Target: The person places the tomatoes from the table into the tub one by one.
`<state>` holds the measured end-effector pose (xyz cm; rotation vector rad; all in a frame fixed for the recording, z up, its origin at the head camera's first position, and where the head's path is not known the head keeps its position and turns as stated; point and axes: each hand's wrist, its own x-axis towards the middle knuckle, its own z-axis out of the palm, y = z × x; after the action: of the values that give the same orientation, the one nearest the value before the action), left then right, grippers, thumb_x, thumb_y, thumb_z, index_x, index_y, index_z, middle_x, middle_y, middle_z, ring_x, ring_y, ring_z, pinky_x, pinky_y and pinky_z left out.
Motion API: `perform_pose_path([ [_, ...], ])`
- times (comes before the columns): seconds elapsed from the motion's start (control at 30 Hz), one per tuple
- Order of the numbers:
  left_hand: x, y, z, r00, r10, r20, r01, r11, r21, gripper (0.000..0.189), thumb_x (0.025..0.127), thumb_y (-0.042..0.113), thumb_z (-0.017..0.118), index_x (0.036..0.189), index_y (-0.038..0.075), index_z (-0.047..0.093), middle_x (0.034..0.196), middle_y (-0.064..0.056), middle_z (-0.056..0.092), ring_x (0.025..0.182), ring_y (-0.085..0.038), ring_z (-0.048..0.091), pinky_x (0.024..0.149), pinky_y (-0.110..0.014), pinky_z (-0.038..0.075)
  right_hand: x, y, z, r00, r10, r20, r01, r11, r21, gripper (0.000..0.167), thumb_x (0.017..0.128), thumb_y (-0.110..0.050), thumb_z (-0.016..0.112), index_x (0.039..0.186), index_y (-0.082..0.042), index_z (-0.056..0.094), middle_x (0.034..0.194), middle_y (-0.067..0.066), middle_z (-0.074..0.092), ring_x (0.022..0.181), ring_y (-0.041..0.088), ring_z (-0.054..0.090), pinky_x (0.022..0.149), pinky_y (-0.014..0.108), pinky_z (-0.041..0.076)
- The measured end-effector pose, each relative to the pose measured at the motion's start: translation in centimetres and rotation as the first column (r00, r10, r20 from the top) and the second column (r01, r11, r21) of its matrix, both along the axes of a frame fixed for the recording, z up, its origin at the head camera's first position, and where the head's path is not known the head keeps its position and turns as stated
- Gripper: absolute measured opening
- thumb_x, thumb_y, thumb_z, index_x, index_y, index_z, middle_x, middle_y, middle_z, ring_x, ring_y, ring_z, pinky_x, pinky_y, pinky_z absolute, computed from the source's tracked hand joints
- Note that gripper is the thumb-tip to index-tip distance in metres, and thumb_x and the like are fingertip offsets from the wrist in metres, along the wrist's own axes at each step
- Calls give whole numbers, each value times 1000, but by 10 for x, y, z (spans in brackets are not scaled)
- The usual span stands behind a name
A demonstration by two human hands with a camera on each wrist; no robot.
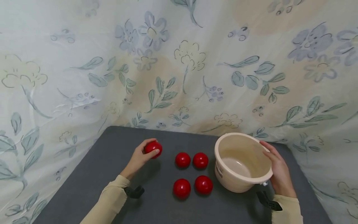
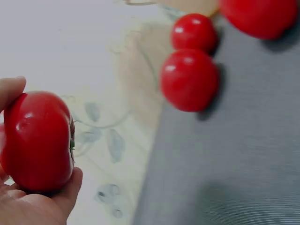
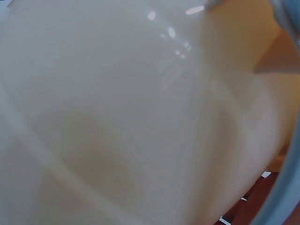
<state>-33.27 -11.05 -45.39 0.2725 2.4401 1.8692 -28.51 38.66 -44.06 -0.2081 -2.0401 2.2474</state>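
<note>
My left hand (image 1: 139, 160) grips a red tomato (image 1: 151, 147) between thumb and fingers, above the left part of the table. In the left wrist view this tomato (image 2: 40, 136) shows a small green stem end facing right. On the right stands a cream plastic bucket (image 1: 236, 186), tilted a little, its mouth facing up and its bare inner bottom showing. My right hand (image 1: 281, 171) holds the bucket's right rim, with digits over the edge. The bucket's pale wall (image 3: 117, 117) fills most of the right wrist view, which hides the right fingers.
Several more red tomatoes rest on the dark grey table (image 1: 156, 199) between my hands: a far pair, with one tomato (image 1: 200, 161) close by the bucket, and a near pair, with one tomato (image 1: 181, 188) at left. A floral cloth (image 1: 167, 68) hangs behind and around the table.
</note>
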Motion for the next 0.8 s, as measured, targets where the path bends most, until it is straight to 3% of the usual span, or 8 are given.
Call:
perform_pose_path([
  [0.23,-20,0,33,1000,16,11,-17,998,58,57,96,33,70,147,22,48,152,-7,47,135,-32,45,104,-44,51,1,-1,1,1000,3,26,-3,1000,9,50,109,-36,41,157,-23,35,147,-8,41,119,-2,51,88,13,52],
  [0.43,-30,6,64,999,-8,-32,10,998,58,58,96,33,69,148,23,47,151,-7,46,135,-31,44,103,-43,51,1,-3,1,998,-20,58,18,999,29,51,109,-37,40,158,-23,34,153,-2,37,121,1,49,88,12,52],
  [0.57,-33,12,79,998,-36,-61,38,999,30,59,95,33,69,148,23,46,152,-7,45,137,-31,42,104,-45,52,1,-3,1,999,-16,38,15,1000,19,50,109,-36,40,157,-21,35,149,-5,40,121,1,50,88,13,52],
  [0.8,-42,25,99,996,-48,-81,50,998,31,62,94,35,69,149,22,43,152,-6,45,137,-31,42,105,-50,52,1,-3,2,999,-26,42,25,999,36,49,109,-38,40,156,-25,36,158,2,32,123,2,49,89,12,52],
])
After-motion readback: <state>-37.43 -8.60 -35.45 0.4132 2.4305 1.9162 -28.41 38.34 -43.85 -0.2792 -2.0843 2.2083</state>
